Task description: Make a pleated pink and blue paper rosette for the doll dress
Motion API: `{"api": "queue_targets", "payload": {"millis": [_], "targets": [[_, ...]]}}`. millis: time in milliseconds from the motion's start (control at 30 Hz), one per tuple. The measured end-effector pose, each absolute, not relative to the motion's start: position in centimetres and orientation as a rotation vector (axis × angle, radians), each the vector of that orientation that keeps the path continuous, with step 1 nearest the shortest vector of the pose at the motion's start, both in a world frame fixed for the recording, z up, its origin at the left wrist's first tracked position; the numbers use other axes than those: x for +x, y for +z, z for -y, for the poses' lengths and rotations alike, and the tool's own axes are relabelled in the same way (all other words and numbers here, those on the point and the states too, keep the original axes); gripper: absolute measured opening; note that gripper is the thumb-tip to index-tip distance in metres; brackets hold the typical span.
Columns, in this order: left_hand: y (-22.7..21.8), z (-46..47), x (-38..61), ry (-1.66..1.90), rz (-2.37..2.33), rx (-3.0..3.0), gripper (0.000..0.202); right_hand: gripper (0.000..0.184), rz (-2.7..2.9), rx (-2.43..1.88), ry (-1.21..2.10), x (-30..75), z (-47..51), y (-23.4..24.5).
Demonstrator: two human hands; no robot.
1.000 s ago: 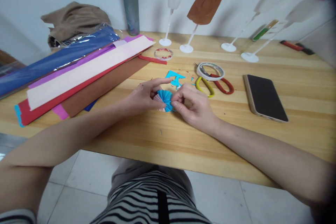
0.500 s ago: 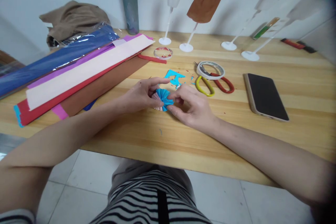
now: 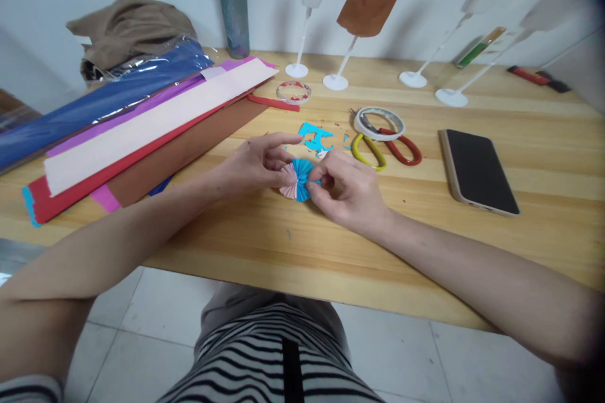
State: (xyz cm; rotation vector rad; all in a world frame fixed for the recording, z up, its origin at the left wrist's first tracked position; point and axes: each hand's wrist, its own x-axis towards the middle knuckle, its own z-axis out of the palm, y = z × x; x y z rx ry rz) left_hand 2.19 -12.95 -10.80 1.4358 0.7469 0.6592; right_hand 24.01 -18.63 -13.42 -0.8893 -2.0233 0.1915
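Note:
A small pleated paper rosette [image 3: 297, 177], blue with a pink part on its left, is held just above the wooden table [image 3: 265, 239]. My left hand [image 3: 253, 164] pinches its left side, forefinger stretched out over it. My right hand [image 3: 347, 192] is closed on its right side with thumb and fingers. Blue paper scraps [image 3: 314, 136] lie just behind the rosette.
Long sheets of coloured crepe paper [image 3: 142, 123] lie at the left. Red and yellow scissors [image 3: 385, 148] rest under a tape roll [image 3: 379, 123]. A phone [image 3: 477, 170] lies at the right. White stands with paper figures [image 3: 335, 79], a bottle [image 3: 231, 3] and brown cloth [image 3: 127, 25] line the back.
The rosette has been turned between my fingers, so more of its pink part now shows on the left. Both hands have stayed in nearly the same place.

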Motion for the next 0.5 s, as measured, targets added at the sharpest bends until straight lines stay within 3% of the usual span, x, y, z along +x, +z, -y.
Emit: {"api": "queue_targets", "payload": {"millis": [233, 500], "targets": [[-10.3, 13.5, 2.3, 0.574, -0.687, 1.432, 0.094, 0.018, 1.996, -0.894, 0.153, 23.9, 18.6, -13.3], [-11.4, 13.0, 2.2, 0.565, -0.643, 1.479, 0.073, 0.018, 2.016, -0.885, 0.149, 23.8, 18.7, -13.2]]}}
